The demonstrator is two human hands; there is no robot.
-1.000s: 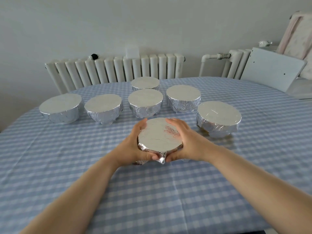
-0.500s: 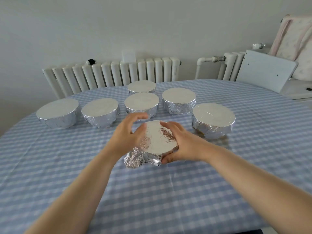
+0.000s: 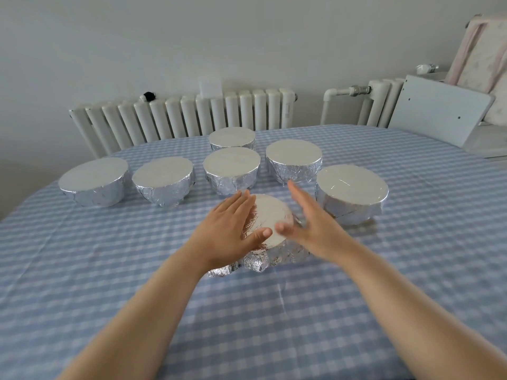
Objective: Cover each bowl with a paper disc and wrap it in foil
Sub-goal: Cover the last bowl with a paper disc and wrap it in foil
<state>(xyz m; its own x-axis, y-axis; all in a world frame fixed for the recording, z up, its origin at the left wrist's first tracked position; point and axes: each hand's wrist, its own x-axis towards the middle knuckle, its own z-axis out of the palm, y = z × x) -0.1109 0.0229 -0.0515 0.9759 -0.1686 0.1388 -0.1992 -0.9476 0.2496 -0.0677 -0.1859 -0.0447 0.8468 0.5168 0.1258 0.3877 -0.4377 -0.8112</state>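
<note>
Over the foil-wrapped bowl (image 3: pixel 270 218), both hands have uncurled, left hand (image 3: pixel 229 229) and right hand (image 3: pixel 310 222) flat.

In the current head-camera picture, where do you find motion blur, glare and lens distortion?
Head view: the right hand is smeared by motion blur, while the left hand is sharper; soft glare streaks the foil top of the far-right bowl; wide-angle distortion bows the radiator and curves the table edge.
</note>
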